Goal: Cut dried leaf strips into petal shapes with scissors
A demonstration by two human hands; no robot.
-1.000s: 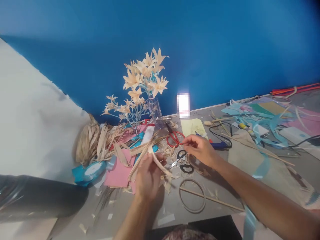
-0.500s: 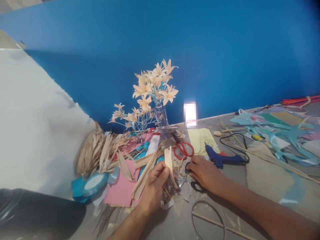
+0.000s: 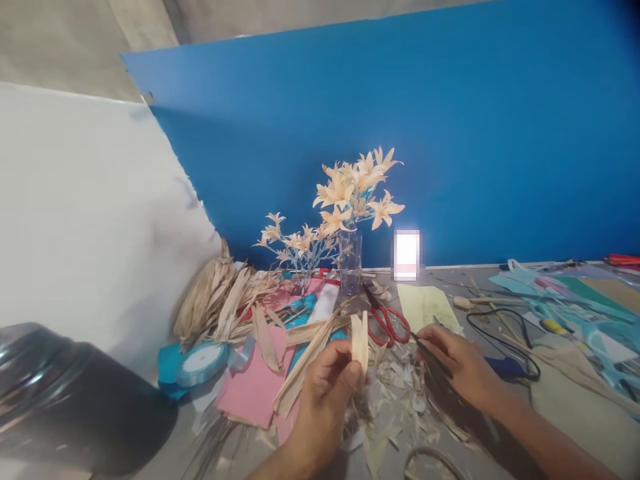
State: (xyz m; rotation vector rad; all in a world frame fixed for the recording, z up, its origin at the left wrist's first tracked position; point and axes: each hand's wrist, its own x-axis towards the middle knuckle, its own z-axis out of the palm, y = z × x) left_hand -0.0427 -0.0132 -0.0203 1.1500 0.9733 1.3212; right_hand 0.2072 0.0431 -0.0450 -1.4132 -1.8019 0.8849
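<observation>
My left hand (image 3: 330,390) pinches a folded strip of pale dried husk (image 3: 359,343) upright between thumb and fingers. To its right, my right hand (image 3: 457,363) is closed on black-handled scissors (image 3: 431,355), blurred and largely hidden by the fingers. Red-handled scissors (image 3: 389,327) lie on the table between and beyond both hands. Cream artificial flowers (image 3: 350,187) stand in a clear vase (image 3: 351,263), with a smaller spray of the same flowers (image 3: 300,243) beside it.
Husk scraps (image 3: 395,400) litter the table. Left are a husk bundle (image 3: 200,307), a blue ribbon roll (image 3: 203,363), pink sheets (image 3: 253,393) and a dark cylinder (image 3: 85,400). A blue glue gun (image 3: 505,367) with a black cord lies right, near yellow paper (image 3: 427,307).
My right hand has lifted the black-handled scissors off the table and moved right. My left hand still holds the husk strip. The view has tilted up and turned left.
</observation>
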